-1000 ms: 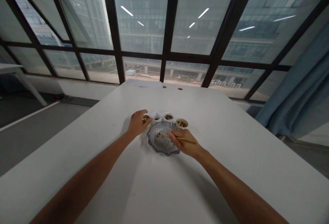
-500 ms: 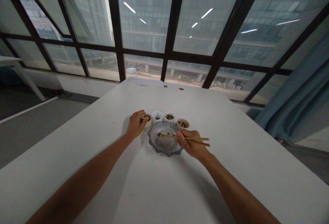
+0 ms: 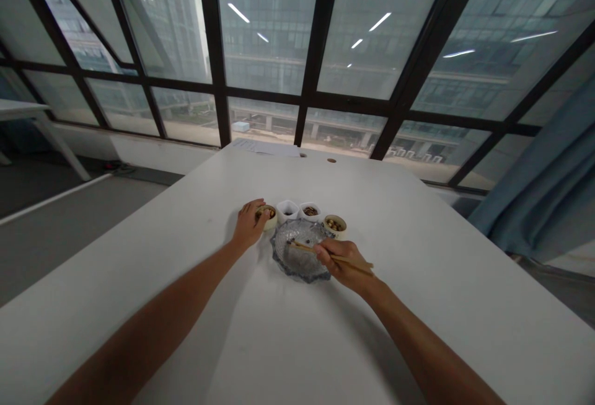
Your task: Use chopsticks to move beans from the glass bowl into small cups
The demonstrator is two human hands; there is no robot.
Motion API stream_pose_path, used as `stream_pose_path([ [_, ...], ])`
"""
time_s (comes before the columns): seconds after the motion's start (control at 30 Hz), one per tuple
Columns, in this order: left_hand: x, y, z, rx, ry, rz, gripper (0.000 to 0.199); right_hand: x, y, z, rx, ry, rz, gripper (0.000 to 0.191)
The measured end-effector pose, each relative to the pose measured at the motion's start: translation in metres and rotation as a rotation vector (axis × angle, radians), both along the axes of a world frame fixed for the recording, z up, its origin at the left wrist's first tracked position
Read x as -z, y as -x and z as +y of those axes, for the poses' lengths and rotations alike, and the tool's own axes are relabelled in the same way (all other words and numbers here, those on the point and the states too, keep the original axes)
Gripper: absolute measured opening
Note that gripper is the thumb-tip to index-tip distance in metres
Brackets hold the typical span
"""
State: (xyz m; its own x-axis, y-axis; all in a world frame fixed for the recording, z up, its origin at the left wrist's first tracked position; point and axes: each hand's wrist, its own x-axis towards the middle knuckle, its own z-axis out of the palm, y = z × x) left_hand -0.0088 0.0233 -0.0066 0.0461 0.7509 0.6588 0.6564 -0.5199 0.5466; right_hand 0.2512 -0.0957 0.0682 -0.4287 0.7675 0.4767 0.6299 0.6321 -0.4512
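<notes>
My right hand (image 3: 343, 261) grips a pair of chopsticks (image 3: 349, 262), their tips low over a clear glass plate (image 3: 304, 275) with a scalloped rim. A few small dark pieces (image 3: 307, 242) lie in the plate, one of them at the chopstick tips; whether it is pinched I cannot tell. My left hand (image 3: 248, 224) is wrapped round a small cream bowl (image 3: 269, 223) with brownish bits inside, at the plate's left. Behind the plate stand two white cups, one with dark contents (image 3: 287, 209), one with brown pieces (image 3: 310, 210). Another cream bowl (image 3: 335, 225) holds round tan pieces.
The white table (image 3: 260, 343) reaches to the windows. Papers (image 3: 264, 147) lie at its far edge, near two round holes (image 3: 331, 160). A blue curtain (image 3: 534, 188) hangs at the right, and another white table (image 3: 28, 107) stands at the left.
The rear ends of the chopsticks have come together and swung slightly lower, with their tips still over the plate. My left hand stays on the cream bowl. The view has shifted slightly.
</notes>
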Motion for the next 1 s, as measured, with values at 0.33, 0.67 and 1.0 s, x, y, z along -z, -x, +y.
stream_pose_path([
  [0.33, 0.0, 0.0, 0.0, 0.004, 0.005, -0.005, 0.03, 0.003, 0.001, 0.0, -0.011, 0.035, 0.011, 0.052],
  [0.67, 0.002, 0.0, 0.002, 0.013, 0.002, -0.005, 0.03, 0.013, 0.005, 0.002, -0.122, -0.25, -0.188, 0.049],
  [1.0, 0.002, -0.001, 0.002, 0.011, 0.04, -0.007, 0.028, 0.013, -0.006, 0.002, -0.036, -0.228, -0.08, 0.049],
])
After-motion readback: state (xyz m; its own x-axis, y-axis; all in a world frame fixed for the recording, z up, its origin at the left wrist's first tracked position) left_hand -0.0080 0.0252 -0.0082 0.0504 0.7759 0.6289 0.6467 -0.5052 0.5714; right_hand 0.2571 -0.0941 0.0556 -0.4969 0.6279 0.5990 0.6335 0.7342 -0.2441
